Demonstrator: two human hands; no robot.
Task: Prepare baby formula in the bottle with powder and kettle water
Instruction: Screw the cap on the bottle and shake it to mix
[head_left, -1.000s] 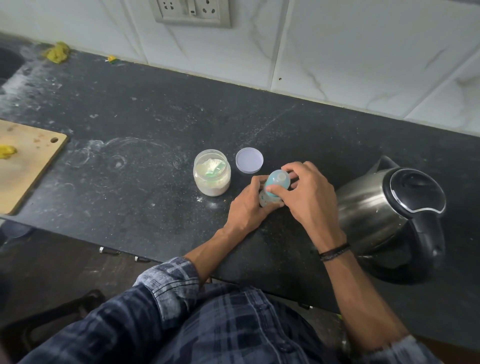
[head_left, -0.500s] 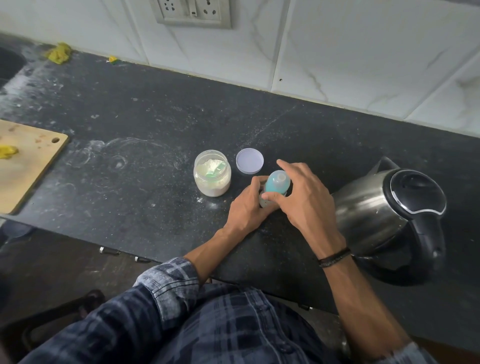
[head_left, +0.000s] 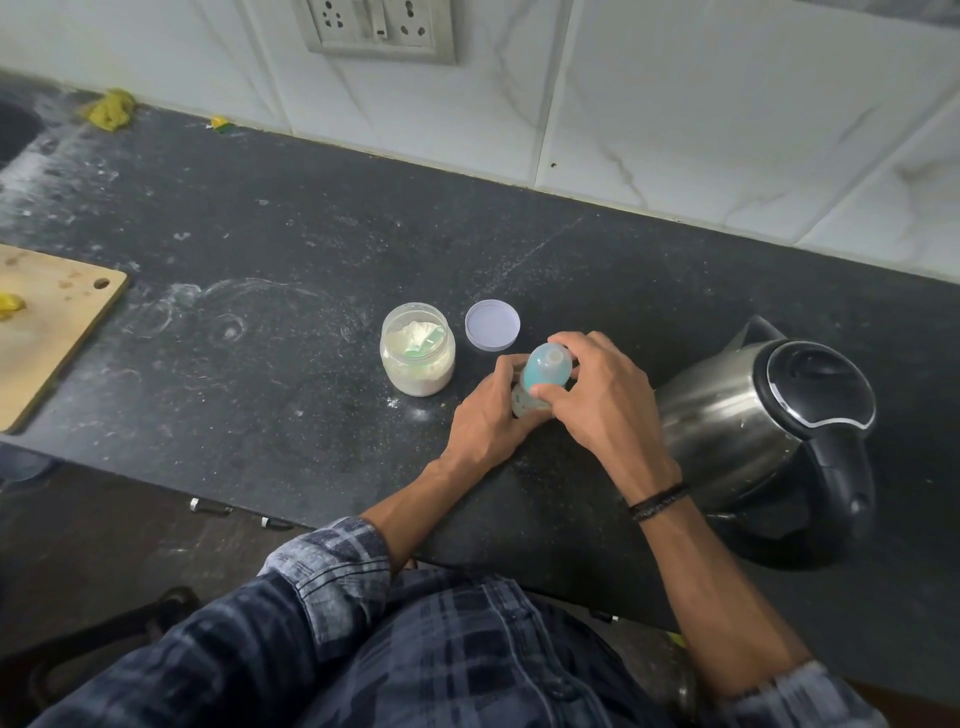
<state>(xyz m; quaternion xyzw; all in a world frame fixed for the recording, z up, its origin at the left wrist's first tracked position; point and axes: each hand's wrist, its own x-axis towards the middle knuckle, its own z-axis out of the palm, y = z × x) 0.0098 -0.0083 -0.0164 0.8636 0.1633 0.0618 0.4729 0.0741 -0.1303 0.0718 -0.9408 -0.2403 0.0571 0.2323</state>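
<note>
Right hand (head_left: 597, 402) now grips bottle (head_left: 545, 370) beside open powder jar (head_left: 418, 364).

Upright capped blue bottle (head_left: 545, 370) between open powder jar (head_left: 418, 358), steel kettle (head_left: 763, 431).

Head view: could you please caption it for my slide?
Left hand and right hand grip the baby bottle between open powder jar and kettle.

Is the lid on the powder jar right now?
No, the powder jar stands open with powder showing, and the lid lies flat on the counter beside it.
</note>
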